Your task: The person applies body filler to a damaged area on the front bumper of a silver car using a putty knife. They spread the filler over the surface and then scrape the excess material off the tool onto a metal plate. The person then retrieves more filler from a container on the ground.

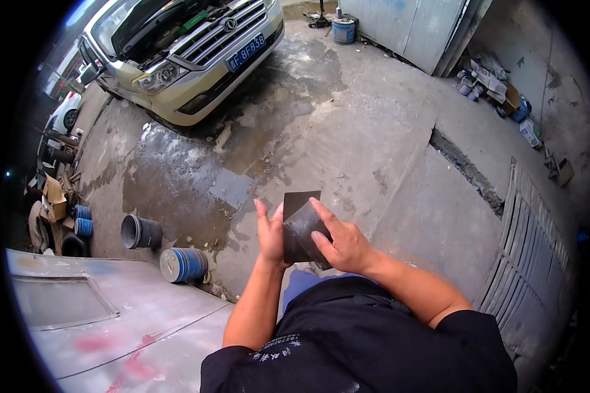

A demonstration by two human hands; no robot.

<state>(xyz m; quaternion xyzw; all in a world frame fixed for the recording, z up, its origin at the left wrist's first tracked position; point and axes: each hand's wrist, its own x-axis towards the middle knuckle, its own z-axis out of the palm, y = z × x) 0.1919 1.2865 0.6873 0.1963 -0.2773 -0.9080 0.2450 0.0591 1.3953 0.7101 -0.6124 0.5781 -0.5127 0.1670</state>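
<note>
In front of my waist I hold a dark grey sheet like sandpaper (pixel 301 226), which looks folded or doubled, with one layer set at an angle over the other. My left hand (pixel 270 236) grips its left edge, the thumb and fingers pointing up and away from me. From the right, my right hand (pixel 345 245) pinches the sheet, with a finger along its upper right edge and the thumb on the face towards me. The fingers behind the sheet are hidden.
A cream van (pixel 203 98) with its hood up stands far left on wet concrete. A black bucket (pixel 149 233) and a blue bucket (pixel 189 264) sit near a pale panel with red patches (pixel 157 314). On the right are a broken floor channel (pixel 469 171) and metal bars (pixel 521 262).
</note>
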